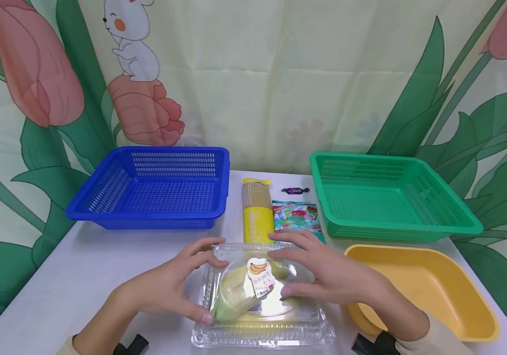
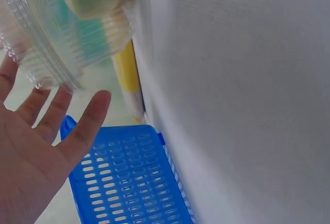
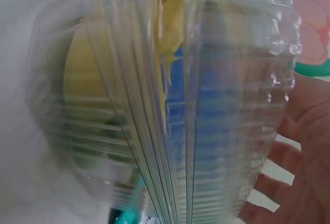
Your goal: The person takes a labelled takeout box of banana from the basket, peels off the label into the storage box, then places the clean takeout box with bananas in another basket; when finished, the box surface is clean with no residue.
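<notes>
Two bare hands flank a clear clamshell box (image 1: 262,336) in the head view. The left hand (image 1: 162,286), fingers parted and slightly bent, has its thumb at the box's near left side; the right hand (image 1: 330,271), fingers spread, reaches over the lid, thumb beside a banana sticker (image 1: 260,278). Yellow-green fruit (image 1: 235,293) lies inside, between the hands. Beyond the right fingertips are a yellow noodle pack (image 1: 257,217), a candy bag (image 1: 297,215) and a purple wrapped candy (image 1: 295,191). A blue basket (image 1: 147,217) stands beyond the left hand, a green basket (image 1: 395,230) beyond the right, and a yellow tub (image 1: 430,281) to the right hand's right.

From the left wrist, that hand's extended fingers meet the box's rim.

From the right wrist, the box's ribbed wall stands beside the loosely bent fingers; contact is unclear there
</notes>
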The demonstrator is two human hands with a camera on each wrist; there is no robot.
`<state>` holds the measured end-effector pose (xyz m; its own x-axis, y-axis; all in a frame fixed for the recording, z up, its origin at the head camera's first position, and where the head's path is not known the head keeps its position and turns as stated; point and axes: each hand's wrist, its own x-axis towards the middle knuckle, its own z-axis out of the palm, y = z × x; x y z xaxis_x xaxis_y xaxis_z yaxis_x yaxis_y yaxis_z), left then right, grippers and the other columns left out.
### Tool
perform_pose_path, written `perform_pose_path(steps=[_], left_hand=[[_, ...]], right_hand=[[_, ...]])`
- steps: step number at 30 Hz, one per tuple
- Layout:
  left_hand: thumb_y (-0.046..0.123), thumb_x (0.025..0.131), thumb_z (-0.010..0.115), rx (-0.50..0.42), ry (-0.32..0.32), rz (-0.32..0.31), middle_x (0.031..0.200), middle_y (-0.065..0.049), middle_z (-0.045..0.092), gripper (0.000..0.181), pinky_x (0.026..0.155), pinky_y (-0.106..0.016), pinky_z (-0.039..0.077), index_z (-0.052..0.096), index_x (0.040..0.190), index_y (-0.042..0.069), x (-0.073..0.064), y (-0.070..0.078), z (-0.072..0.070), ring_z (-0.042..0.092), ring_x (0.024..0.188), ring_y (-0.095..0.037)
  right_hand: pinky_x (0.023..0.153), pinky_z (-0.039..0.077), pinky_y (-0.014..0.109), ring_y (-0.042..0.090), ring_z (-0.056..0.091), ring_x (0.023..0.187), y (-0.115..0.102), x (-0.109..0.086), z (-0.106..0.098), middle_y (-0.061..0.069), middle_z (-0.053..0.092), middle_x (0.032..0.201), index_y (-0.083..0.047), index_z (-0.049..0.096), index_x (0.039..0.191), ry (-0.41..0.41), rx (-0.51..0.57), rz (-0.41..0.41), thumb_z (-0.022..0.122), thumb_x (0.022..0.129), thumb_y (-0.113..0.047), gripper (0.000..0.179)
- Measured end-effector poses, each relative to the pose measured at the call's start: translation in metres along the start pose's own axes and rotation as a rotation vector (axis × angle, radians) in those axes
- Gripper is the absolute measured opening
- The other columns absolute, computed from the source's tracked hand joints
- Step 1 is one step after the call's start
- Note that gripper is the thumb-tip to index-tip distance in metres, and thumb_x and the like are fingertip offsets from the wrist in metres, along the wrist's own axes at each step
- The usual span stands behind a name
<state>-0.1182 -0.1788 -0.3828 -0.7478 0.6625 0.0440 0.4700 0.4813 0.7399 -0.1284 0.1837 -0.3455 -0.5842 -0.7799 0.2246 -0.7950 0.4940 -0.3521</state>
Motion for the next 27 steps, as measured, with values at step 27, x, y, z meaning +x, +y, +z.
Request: perform_pose_path(steps=[27], left_hand=[[0.057,0.070,0.090,0.023,0.013,0.054,0.165,0.010,0.022,0.072,0.103,-0.070,0.040,0.059,0.131,0.034,0.003,-0.006,0.001,0.025,0.150,-0.036]], right_hand=[[0.111,0.043,0.053,0.024,0.048,0.138,-0.008,0.030,0.023,-0.009,0.059,0.143,-0.032,0.077,0.108,0.015,0.091,-0.252,0.078,0.091,-0.038,0.018]])
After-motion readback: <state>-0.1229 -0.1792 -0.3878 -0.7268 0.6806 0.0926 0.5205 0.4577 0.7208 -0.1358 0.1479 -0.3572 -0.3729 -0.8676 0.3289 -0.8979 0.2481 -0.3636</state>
